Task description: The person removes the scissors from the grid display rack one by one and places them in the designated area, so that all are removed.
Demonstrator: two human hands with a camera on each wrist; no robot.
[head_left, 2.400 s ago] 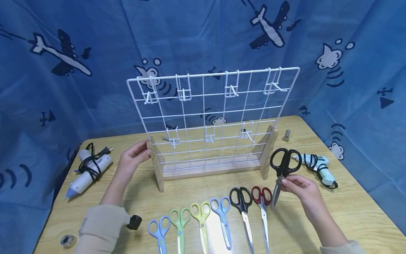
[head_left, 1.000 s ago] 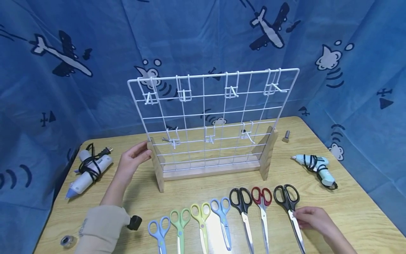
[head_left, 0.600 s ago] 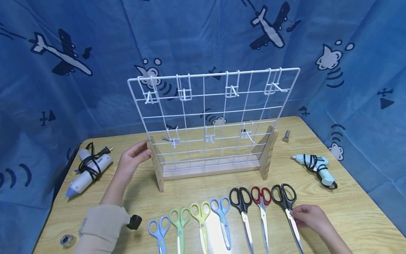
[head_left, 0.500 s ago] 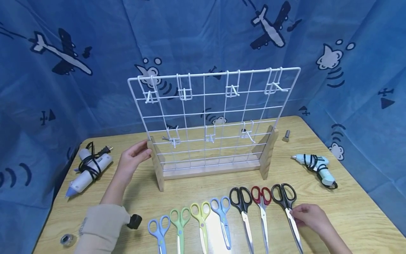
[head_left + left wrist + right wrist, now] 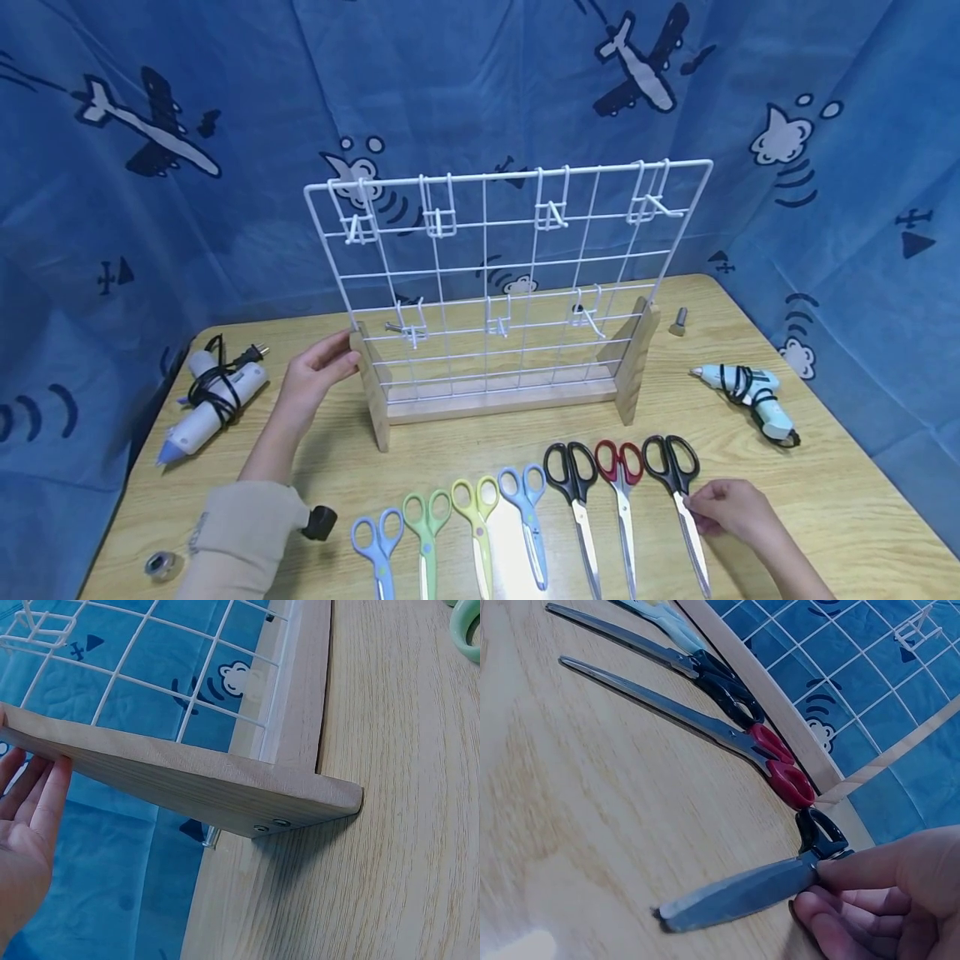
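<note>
My left hand (image 5: pixel 317 372) holds the left wooden side post (image 5: pixel 371 393) of a white wire grid rack (image 5: pixel 480 268) on a wooden base. In the left wrist view its fingertips meet the outer face of the post. My right hand (image 5: pixel 733 510) pinches black-handled scissors (image 5: pixel 742 891) by the blades, just below the pivot. They lie at the right end of a row of scissors, handles toward the rack. Beside them are red-handled scissors (image 5: pixel 621 475), then another black-handled pair (image 5: pixel 573 487). Light blue (image 5: pixel 528 521), yellow (image 5: pixel 478 525), green (image 5: pixel 427 529) and blue scissors (image 5: pixel 379 552) continue leftward.
Several white hooks (image 5: pixel 552 215) hang on the grid. A white glue gun (image 5: pixel 213 404) with its cord wrapped lies far left, a mint glue gun (image 5: pixel 752 398) right. A bolt (image 5: pixel 678 322) stands behind, a metal nut (image 5: pixel 160 565) lies front left. Blue printed cloth (image 5: pixel 465 92) surrounds the table.
My right hand has lowered the black-handled scissors from the air beside the rack onto the table, then shifted them slightly left toward the red pair. The left hand has stayed at the post.
</note>
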